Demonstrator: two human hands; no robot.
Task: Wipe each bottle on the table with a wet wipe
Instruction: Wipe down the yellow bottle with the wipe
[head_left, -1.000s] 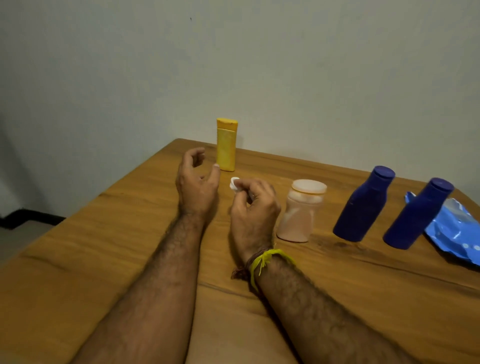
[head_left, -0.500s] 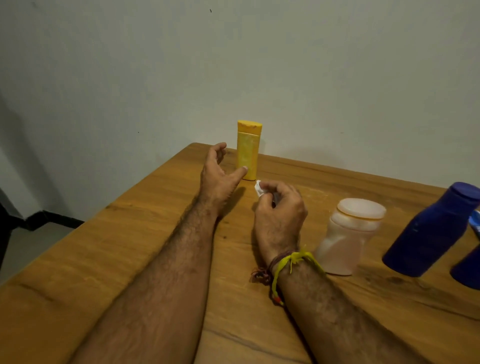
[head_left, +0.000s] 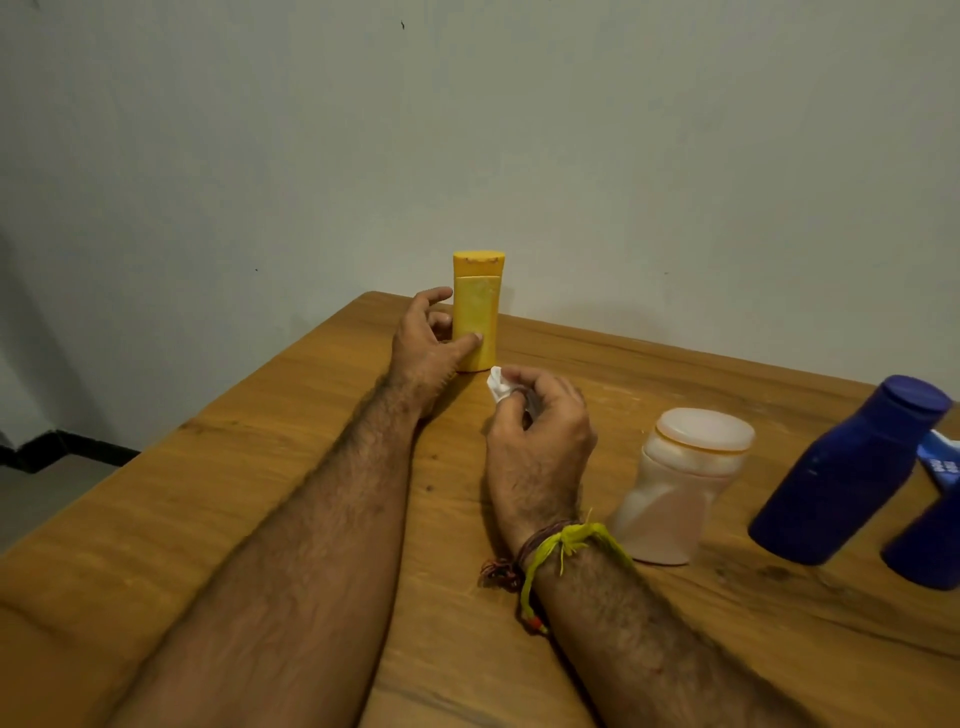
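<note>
A wooden bench (head_left: 270, 499) with a visible grain fills the lower view, its far corner set close to a plain pale wall (head_left: 623, 156). At the left, a strip of grey floor (head_left: 36, 499) meets a dark skirting board (head_left: 57, 449) along the wall's foot.

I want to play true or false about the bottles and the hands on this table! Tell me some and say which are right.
1. The tall yellow plastic bottle stands upright. True.
2. The right hand pinches a crumpled white wet wipe. True.
3. The left hand lies flat on the brown wooden table. False: its thumb touches the yellow bottle.
4. The pale pink translucent bottle is lying on its side. False: it stands on its base.
5. A dark blue plastic bottle stands right of the pink one. True.
</note>
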